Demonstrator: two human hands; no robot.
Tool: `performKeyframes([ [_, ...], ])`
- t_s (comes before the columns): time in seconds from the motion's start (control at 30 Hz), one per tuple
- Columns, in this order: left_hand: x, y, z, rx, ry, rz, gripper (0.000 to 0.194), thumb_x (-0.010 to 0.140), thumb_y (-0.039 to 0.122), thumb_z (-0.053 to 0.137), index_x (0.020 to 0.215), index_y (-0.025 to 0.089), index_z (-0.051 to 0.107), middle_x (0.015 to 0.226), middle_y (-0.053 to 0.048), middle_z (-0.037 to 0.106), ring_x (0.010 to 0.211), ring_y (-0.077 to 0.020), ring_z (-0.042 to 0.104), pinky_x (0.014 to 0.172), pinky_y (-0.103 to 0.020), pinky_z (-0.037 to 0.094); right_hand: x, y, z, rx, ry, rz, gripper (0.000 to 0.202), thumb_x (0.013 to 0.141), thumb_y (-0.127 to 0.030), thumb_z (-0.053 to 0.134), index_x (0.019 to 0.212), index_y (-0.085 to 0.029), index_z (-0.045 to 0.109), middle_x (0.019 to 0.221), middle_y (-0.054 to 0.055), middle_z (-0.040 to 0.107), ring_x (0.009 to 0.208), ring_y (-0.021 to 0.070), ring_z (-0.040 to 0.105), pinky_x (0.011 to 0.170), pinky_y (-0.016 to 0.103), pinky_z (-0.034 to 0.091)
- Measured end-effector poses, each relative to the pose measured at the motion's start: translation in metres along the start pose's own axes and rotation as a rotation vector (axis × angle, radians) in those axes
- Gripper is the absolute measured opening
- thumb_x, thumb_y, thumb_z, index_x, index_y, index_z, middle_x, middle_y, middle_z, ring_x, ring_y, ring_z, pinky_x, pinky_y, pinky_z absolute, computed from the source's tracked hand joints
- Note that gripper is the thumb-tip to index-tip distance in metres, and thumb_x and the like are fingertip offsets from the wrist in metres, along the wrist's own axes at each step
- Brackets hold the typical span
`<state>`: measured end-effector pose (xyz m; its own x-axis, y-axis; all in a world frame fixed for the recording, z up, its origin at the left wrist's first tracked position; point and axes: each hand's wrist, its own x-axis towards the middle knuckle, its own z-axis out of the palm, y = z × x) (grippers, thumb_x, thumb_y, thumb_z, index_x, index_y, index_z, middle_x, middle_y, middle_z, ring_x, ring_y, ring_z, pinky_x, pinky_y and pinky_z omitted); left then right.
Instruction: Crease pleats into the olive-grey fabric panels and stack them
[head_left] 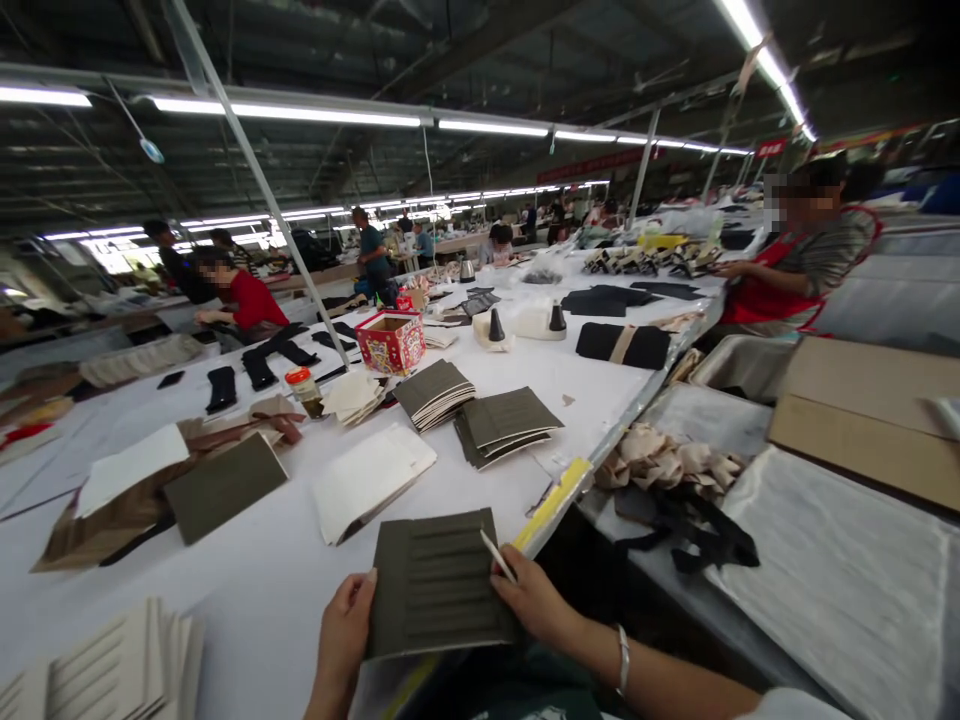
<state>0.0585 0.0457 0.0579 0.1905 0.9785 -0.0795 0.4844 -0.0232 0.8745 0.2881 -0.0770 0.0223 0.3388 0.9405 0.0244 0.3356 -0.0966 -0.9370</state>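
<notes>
A dark olive panel (439, 580) with raised parallel ridges is held up at the table's front edge. My left hand (346, 630) grips its left side, the thumb lying on the front face. On the right side, my right hand (536, 605) is closed around a thin white pen-like stick (496, 555) and also touches the panel's edge. Just beyond lie a stack of pale panels (371, 480) and two stacks of olive panels, one on the left (435, 390) and one on the right (508, 420).
A single olive sheet (225, 488) lies on brown fabric at left. Ridged cream panels (105, 670) are stacked at lower left. A red patterned box (390, 342) and a jar (304, 390) stand farther back. A co-worker (802, 250) sits at right, beyond a cardboard piece (862, 450).
</notes>
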Motion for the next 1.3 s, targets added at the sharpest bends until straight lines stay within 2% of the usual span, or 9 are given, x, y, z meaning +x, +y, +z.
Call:
performKeyframes([
  [0.17,0.004,0.065,0.035,-0.305,-0.082,0.108,0.057,0.072,0.059,0.050,0.110,0.017,0.051,0.064,0.002,0.059,0.050,-0.0126,0.050,0.045,-0.024,0.039,0.091,-0.028,-0.084,-0.010,0.335,-0.032,0.015,0.072,-0.033,0.048,0.078,-0.019,0.049,0.067,-0.002,0.051,0.067,0.0146,0.048,0.064,0.025,0.040],
  [0.27,0.006,0.072,0.052,-0.322,-0.159,0.191,0.065,0.072,0.058,0.051,0.120,0.014,0.044,0.078,-0.004,0.064,0.055,-0.0131,0.053,0.045,-0.025,0.043,0.150,-0.036,-0.138,-0.063,0.420,0.013,0.020,0.074,-0.031,0.046,0.085,-0.017,0.052,0.066,-0.002,0.054,0.064,0.0132,0.050,0.062,0.024,0.039],
  [0.37,0.002,0.037,0.051,-0.172,-0.121,0.201,0.057,0.076,0.055,0.048,0.117,0.015,0.047,0.083,-0.006,0.065,0.061,-0.0152,0.058,0.049,-0.027,0.048,0.187,-0.036,-0.178,-0.331,0.373,0.165,0.018,0.075,-0.023,0.045,0.084,-0.013,0.057,0.065,0.002,0.058,0.063,0.0143,0.054,0.061,0.024,0.039],
  [0.5,-0.021,-0.049,0.017,0.178,0.136,0.302,0.043,0.081,0.048,0.045,0.114,0.020,0.053,0.094,-0.007,0.066,0.079,-0.0203,0.064,0.065,-0.034,0.054,0.201,-0.025,-0.205,-0.503,0.380,0.180,0.021,0.078,-0.018,0.042,0.084,-0.008,0.059,0.080,0.017,0.061,0.078,0.0219,0.058,0.067,0.030,0.039],
  [0.6,-0.048,-0.108,-0.010,0.510,0.322,0.466,0.039,0.080,0.044,0.050,0.114,0.024,0.055,0.106,-0.008,0.065,0.095,-0.0247,0.062,0.080,-0.041,0.053,0.200,-0.014,-0.191,-0.760,0.366,-0.032,0.028,0.085,-0.025,0.033,0.089,-0.011,0.057,0.088,0.018,0.061,0.082,0.0245,0.059,0.066,0.032,0.039],
  [0.67,-0.063,-0.130,-0.019,0.699,0.429,0.517,0.040,0.079,0.045,0.052,0.113,0.024,0.056,0.107,-0.008,0.065,0.097,-0.0261,0.061,0.082,-0.042,0.053,0.193,-0.011,-0.160,-0.764,0.249,-0.210,0.029,0.086,-0.033,0.032,0.089,-0.017,0.056,0.082,0.013,0.063,0.076,0.0228,0.060,0.064,0.031,0.039],
  [0.8,-0.074,-0.134,-0.019,0.908,0.497,0.536,0.041,0.080,0.048,0.051,0.112,0.022,0.057,0.107,-0.009,0.065,0.097,-0.0256,0.061,0.083,-0.040,0.053,0.155,-0.011,-0.070,-0.773,-0.153,-0.387,0.026,0.087,-0.037,0.032,0.084,-0.021,0.053,0.072,0.005,0.064,0.067,0.0205,0.061,0.060,0.029,0.039],
  [0.93,-0.076,-0.121,-0.014,0.961,0.467,0.513,0.036,0.084,0.041,0.047,0.110,0.019,0.058,0.106,-0.010,0.065,0.099,-0.0243,0.060,0.084,-0.040,0.052,0.119,0.002,-0.004,-0.887,-0.277,-0.484,0.017,0.086,-0.026,0.038,0.087,-0.020,0.054,0.086,0.007,0.065,0.075,0.0195,0.061,0.063,0.027,0.040],
  [1.3,-0.084,-0.101,-0.011,0.901,0.411,0.435,0.027,0.083,0.029,0.046,0.105,0.018,0.057,0.106,-0.010,0.062,0.100,-0.0242,0.056,0.086,-0.043,0.048,0.108,0.044,0.009,-0.908,-0.140,-0.643,0.010,0.083,-0.021,0.043,0.081,-0.022,0.053,0.081,0.004,0.059,0.075,0.0192,0.058,0.066,0.028,0.042],
])
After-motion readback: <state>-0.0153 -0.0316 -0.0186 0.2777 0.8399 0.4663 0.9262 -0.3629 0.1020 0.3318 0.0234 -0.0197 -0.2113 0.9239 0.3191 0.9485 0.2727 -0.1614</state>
